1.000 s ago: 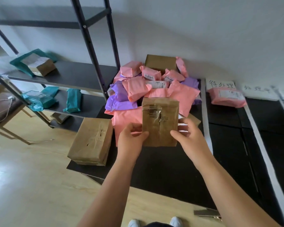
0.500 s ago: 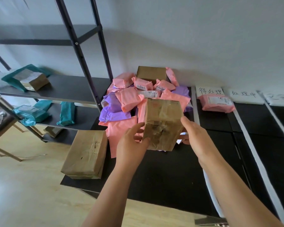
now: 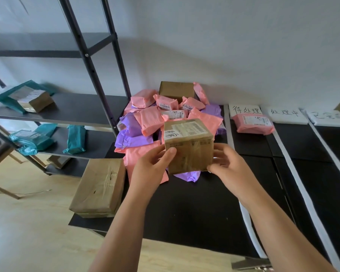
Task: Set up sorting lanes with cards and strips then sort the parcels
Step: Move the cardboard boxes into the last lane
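**Parcel held over the pile, both hands on it**

Cardboard box up in the air in front of the heap of pink and purple parcels, label side turned upward, tape across the front face. Gripped from the left by the left hand, thumb pressed flat on the front face, fingers curled round the left edge. Steadied from the right by the right hand, fingers bent against the lower right corner and the side.

Below and behind, black mat on a wooden floor. At its left edge, a larger brown box, lying flat. To the right, white strips dividing lanes, each headed by a handwritten card. Resting in the first lane, just below its card, one pink parcel. Further left, teal parcels on a dark metal shelf.
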